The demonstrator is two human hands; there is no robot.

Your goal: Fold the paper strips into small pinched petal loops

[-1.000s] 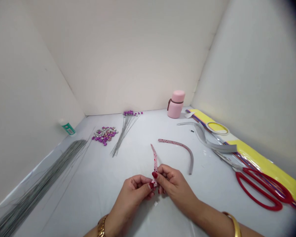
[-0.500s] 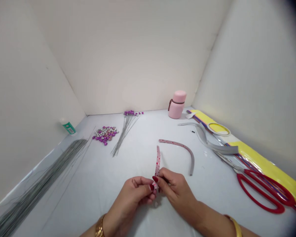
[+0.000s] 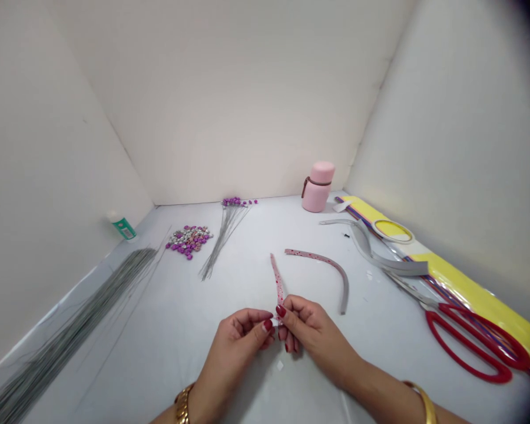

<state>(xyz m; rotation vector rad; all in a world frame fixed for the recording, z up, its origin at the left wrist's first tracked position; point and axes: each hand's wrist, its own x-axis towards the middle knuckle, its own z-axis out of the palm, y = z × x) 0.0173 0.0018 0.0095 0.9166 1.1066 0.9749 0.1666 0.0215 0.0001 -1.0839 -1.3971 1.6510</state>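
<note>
A narrow pink speckled strip (image 3: 277, 284) stands up from between my hands, its tip leaning away and to the left. My left hand (image 3: 234, 353) and my right hand (image 3: 311, 333) pinch its lower end between their fingertips, which hide that end. A second strip (image 3: 322, 262), pink-speckled on one side and grey at its curved end, lies on the white surface (image 3: 247, 377) just beyond my right hand.
Beyond the strips lie grey curled strips (image 3: 380, 256), a tape roll (image 3: 391, 231) and a pink bottle (image 3: 318, 187). Red-handled scissors (image 3: 468, 347) rest on the right. Purple-beaded wires (image 3: 227, 235), loose beads (image 3: 188, 241) and a long wire bundle (image 3: 70, 318) lie left.
The strip's tip has swung from nearly upright to leaning left. My hands have shifted slightly, and the fingers have rolled the strip's lower end.
</note>
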